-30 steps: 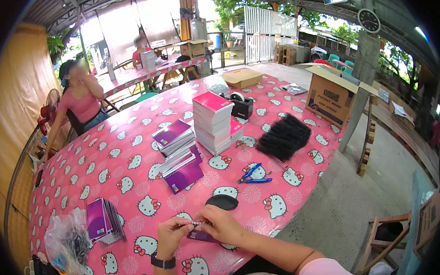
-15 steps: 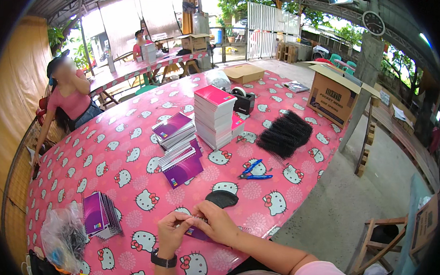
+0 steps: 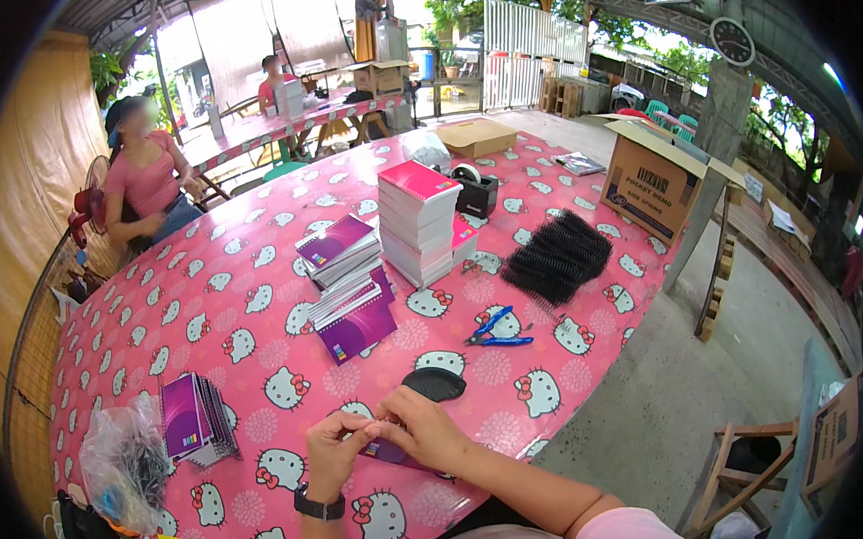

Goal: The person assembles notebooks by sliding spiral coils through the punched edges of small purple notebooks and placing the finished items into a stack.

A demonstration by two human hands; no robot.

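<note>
Purple notebook (image 3: 388, 453) sits flat at the near table (image 3: 254, 299) edge with both hands on it — left hand (image 3: 336, 450) pinching at its top edge, right hand (image 3: 423, 430) pressing it down — I'd keep it pinned flat and work slowly so nothing bends.

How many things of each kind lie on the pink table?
Notebook stacks or piles: 4
Blue pliers: 1
Tape dispenser: 1
Heap of black binding coils: 1
Flat cardboard box: 1
Total: 8
</note>
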